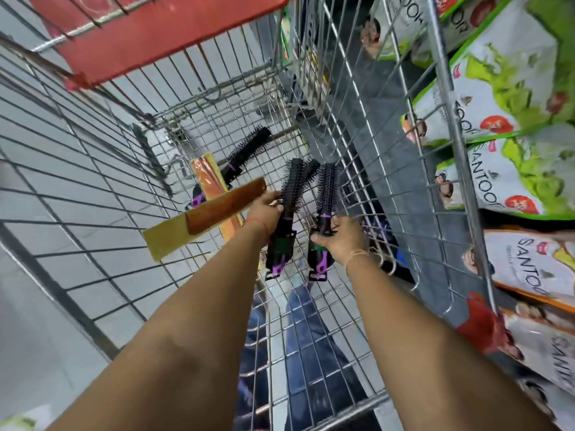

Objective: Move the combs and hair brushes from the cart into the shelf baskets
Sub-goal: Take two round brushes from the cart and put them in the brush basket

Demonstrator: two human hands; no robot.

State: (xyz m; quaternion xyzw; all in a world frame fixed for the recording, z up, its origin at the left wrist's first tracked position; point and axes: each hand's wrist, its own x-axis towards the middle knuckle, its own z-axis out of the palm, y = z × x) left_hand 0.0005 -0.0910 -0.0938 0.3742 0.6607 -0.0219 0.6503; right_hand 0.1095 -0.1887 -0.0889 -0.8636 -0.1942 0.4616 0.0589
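Both my arms reach down into a wire shopping cart [102,169]. My left hand [267,211] grips a brown comb [224,209] on a yellow card together with a black round hair brush [287,194] that has a purple-tipped handle. My right hand [340,241] is closed on another black and purple round brush [325,194], held upright. On the cart's bottom lie one more black round brush [249,146] and an orange packaged comb [208,175], partly hidden behind the held comb.
The cart's red child-seat flap [155,35] is folded at the far end. On the right, a wire shelf basket [454,126] holds green and white Santoor packets [513,98]. Grey floor tiles show through the cart's mesh on the left.
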